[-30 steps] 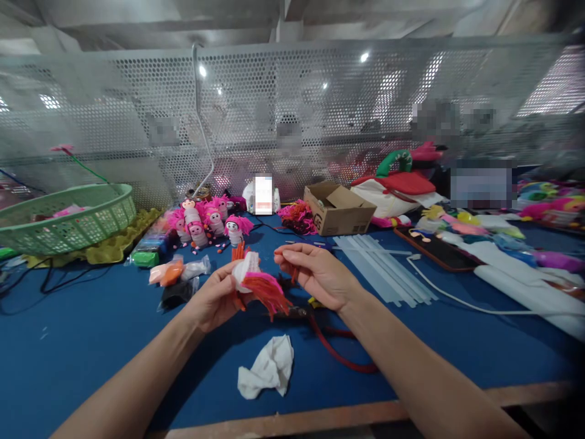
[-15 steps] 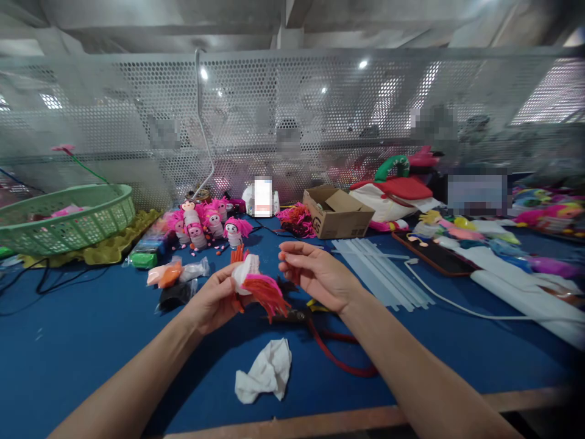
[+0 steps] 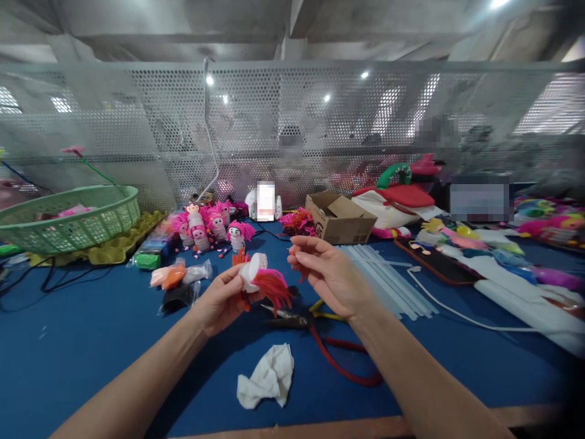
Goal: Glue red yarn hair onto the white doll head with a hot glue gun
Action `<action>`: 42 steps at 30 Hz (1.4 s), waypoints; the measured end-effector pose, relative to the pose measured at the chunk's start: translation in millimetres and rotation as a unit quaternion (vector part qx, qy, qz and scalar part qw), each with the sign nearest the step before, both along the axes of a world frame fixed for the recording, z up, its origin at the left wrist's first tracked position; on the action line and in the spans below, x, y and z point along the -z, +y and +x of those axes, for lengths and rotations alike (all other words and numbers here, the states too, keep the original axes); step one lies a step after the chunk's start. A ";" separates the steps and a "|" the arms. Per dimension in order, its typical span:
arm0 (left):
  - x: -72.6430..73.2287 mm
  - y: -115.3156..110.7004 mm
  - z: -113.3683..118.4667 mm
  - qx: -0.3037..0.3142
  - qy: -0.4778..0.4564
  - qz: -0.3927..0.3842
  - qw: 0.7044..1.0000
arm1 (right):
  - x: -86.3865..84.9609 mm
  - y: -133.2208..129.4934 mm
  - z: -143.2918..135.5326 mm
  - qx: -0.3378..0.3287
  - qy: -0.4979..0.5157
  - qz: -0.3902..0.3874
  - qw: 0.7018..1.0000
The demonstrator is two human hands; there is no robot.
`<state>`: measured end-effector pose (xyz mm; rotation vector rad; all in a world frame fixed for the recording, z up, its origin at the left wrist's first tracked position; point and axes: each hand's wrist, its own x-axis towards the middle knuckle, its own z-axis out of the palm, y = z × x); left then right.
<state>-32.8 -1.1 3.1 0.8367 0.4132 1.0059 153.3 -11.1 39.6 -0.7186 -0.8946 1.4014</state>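
My left hand [image 3: 225,300] is closed around a small white doll piece [image 3: 250,272] with a tuft of red and pink yarn [image 3: 273,286] hanging from its right side. More orange strands stick out by the fingers. My right hand [image 3: 322,268] is held up just right of the tuft, apart from it, with thumb and fingertips pinched together. A reddish bit shows beneath those fingertips, too small to name. Below both hands lie scissors [image 3: 301,322] with red-wrapped handles, partly behind my right forearm. A crumpled white tissue [image 3: 267,377] rests nearer the table's front edge.
Several pink-haired dolls [image 3: 200,238] stand at the back left, beside bagged clay [image 3: 176,275] and a green basket [image 3: 68,219]. A cardboard box [image 3: 346,228] and a yarn pile [image 3: 297,224] are behind my hands. Translucent sticks [image 3: 388,283] and a white cable [image 3: 450,303] lie right.
The white piece has turned a little in my left hand, showing more of its flat round face. My right hand has shifted slightly right, away from the yarn. The view has tilted up slightly.
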 end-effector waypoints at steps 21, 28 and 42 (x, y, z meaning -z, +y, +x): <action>4.2 2.5 0.4 -0.027 0.001 0.000 1.000 | -17.3 5.0 6.5 -0.055 -0.051 -0.025 0.997; 0.0 -0.5 -1.7 0.006 -0.031 0.014 0.999 | -7.5 5.6 -4.2 -0.071 -0.072 -0.038 0.994; 2.5 -5.1 0.2 0.006 0.074 0.046 0.996 | 20.4 -1.1 -21.2 -0.049 -0.190 -0.046 0.980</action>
